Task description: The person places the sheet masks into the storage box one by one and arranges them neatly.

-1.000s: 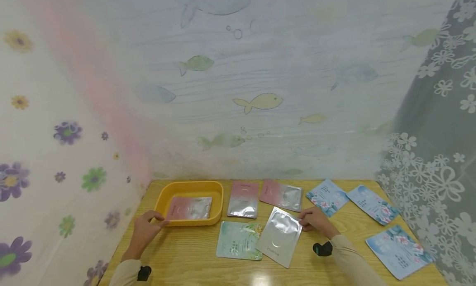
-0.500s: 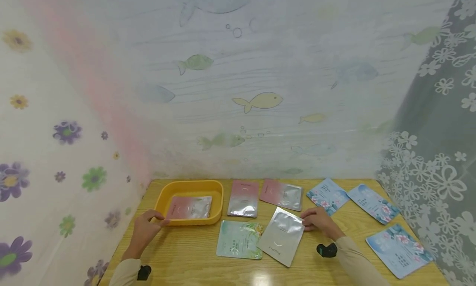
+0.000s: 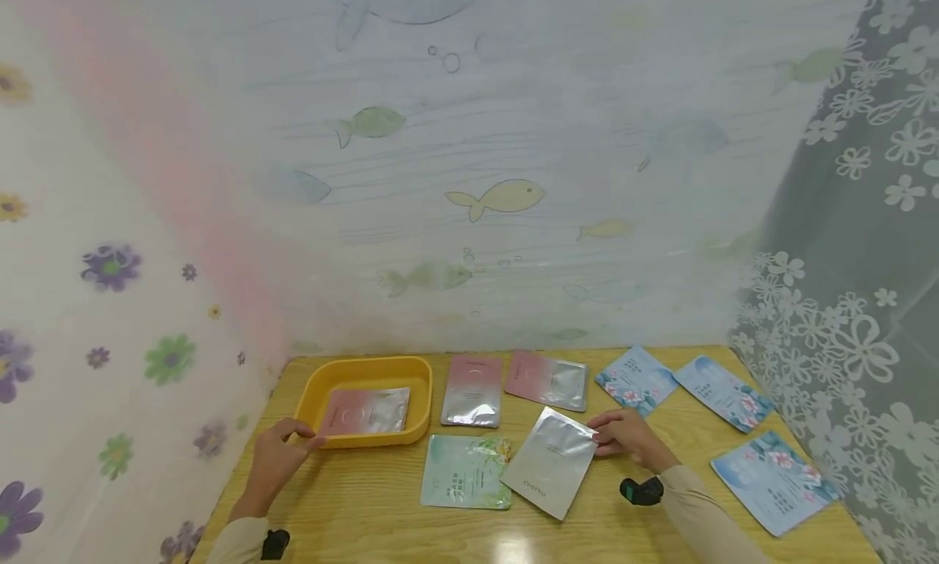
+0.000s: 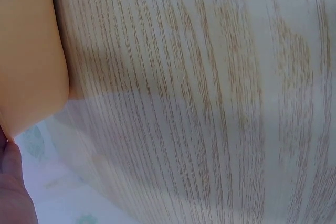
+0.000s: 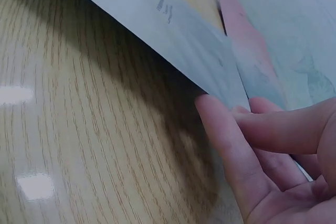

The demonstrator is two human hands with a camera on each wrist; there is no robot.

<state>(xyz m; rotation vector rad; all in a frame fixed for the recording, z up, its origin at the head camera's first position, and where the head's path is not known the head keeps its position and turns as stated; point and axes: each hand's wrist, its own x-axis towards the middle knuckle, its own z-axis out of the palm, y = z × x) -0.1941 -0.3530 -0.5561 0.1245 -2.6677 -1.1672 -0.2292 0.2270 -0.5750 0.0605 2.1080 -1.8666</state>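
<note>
My left hand (image 3: pixel 275 462) pinches the near left rim of a yellow plastic tray (image 3: pixel 374 441). One pink-and-silver face mask packet (image 3: pixel 367 409) lies inside it. In the left wrist view the tray wall (image 4: pixel 31 51) fills the upper left, with part of the hand (image 4: pixel 16 192) below. My right hand (image 3: pixel 631 438) pinches the upper right corner of a silver-cream face mask packet (image 3: pixel 552 466). The right wrist view has this packet (image 5: pixel 157 30) tilted up off the wood, held between thumb and fingers (image 5: pixel 226 135). Its left edge slightly overlaps a green face mask packet (image 3: pixel 464 474).
Two pink-and-silver packets, one upright (image 3: pixel 472 391) and one turned sideways (image 3: pixel 548 380), lie right of the tray. Three blue floral packets (image 3: pixel 637 381) spread over the right side of the wooden table (image 3: pixel 396 523). Patterned curtains (image 3: pixel 513 287) hang behind the table and at both sides.
The right hand has drawn the silver-cream packet slightly to the right, then the whole head view shifts a little. The left hand stays on the tray rim.
</note>
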